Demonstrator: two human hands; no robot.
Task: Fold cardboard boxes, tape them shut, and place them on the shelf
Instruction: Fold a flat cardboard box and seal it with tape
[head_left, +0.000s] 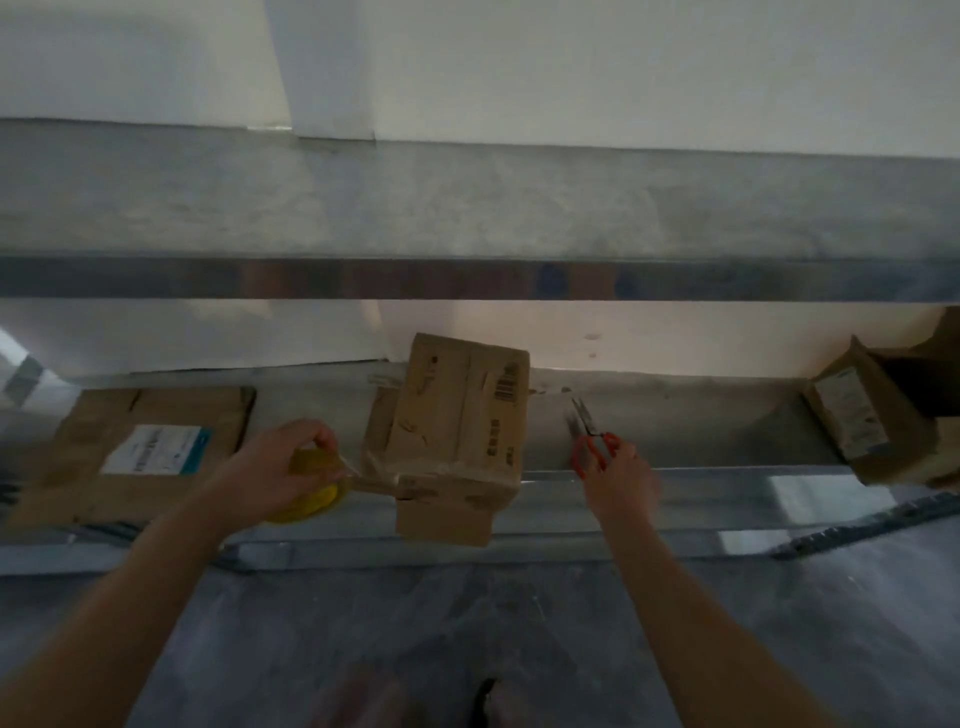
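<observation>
**At the lower shelf (675, 488): tape drawn to a box (452, 447)**

Over the grey floor (467, 634), both forearms reach forward. The left grip (280, 467) curls round a yellow tape roll (311, 501), and a clear strip runs from it to the left side of the box. The right grip (618, 480) is clamped on red-handled scissors (592, 441), blades pointing away, just right of the box. The box sits on the lower shelf, its near end overhanging the front edge. Flat cardboard (140, 447) lies to the left, an open carton (872, 415) far right. Above runs a metal upper shelf (467, 208).
</observation>
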